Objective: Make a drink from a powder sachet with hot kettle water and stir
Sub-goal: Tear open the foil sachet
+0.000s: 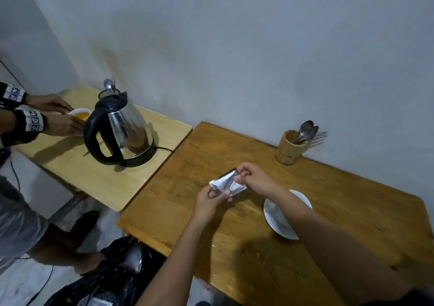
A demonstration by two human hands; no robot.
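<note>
Both my hands hold a silver foil sachet (226, 182) above the darker wooden table (234, 247). My left hand (210, 201) pinches its lower left edge, and my right hand (252, 176) pinches its upper right edge. A steel kettle (119, 129) with a black handle stands on its base on the lighter table (105, 183) to the left. A white saucer (274, 214) lies under my right forearm, partly hidden. A wooden holder (290, 148) with spoons and forks stands by the wall.
Another person's hands (58, 118), with marker bands on the wrists, hold a white cup of yellow liquid (81, 114) behind the kettle. A black rubbish bag (112, 275) sits on the floor below the table gap. Cables run over the floor at left.
</note>
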